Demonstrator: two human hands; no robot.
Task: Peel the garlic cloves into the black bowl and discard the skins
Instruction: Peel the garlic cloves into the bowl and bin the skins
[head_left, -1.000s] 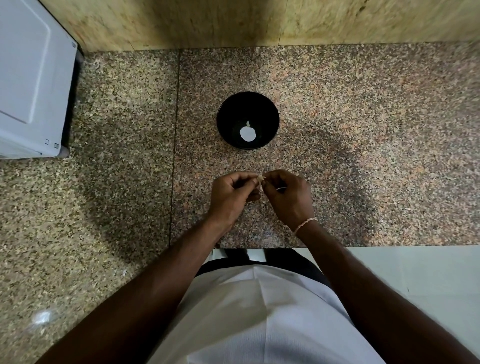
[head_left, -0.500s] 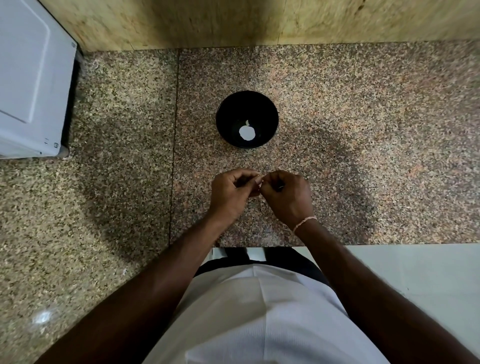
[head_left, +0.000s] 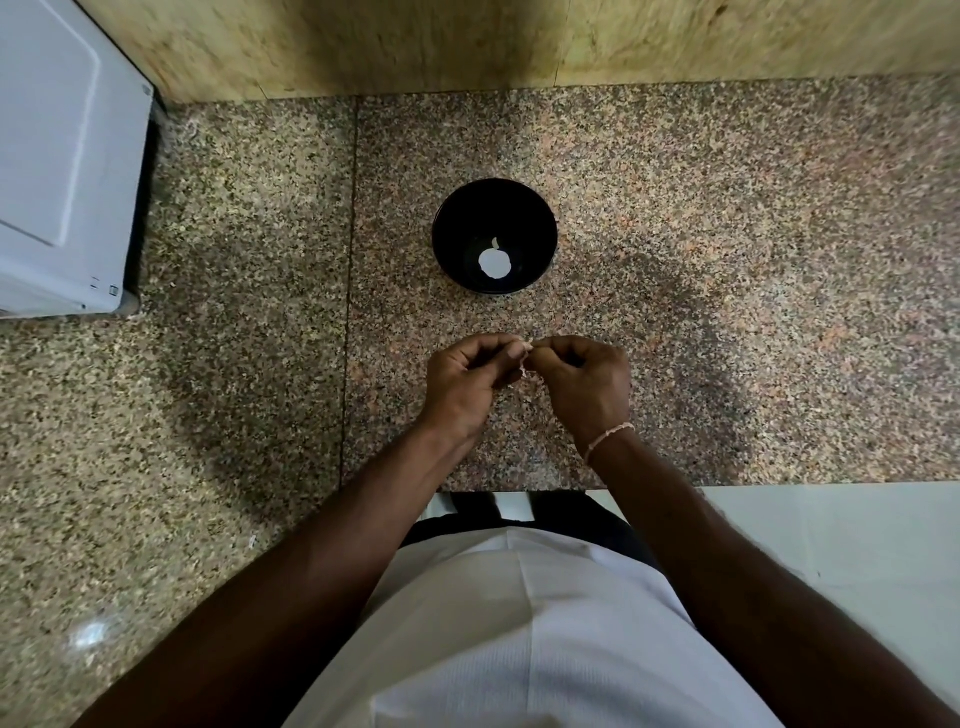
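Peeling step in hand; both hands w/ fingers curled, meeting just nr side of round black bowl (head_left: 494, 236) on speckled granite counter (head_left: 727, 260); left hand (head_left: 467, 382) & right hand (head_left: 587, 379) pinch small pale garlic clove (head_left: 525, 358) btwn fingertips, mostly hidden; pale bits already in bowl, prob. peeled garlic; next, by my read: strip skin free, drop clove fwd into bowl, keep skin out.

No text can be read — the white appliance (head_left: 62, 171) at the left carries a few small marks near its lower corner, too tiny to tell.
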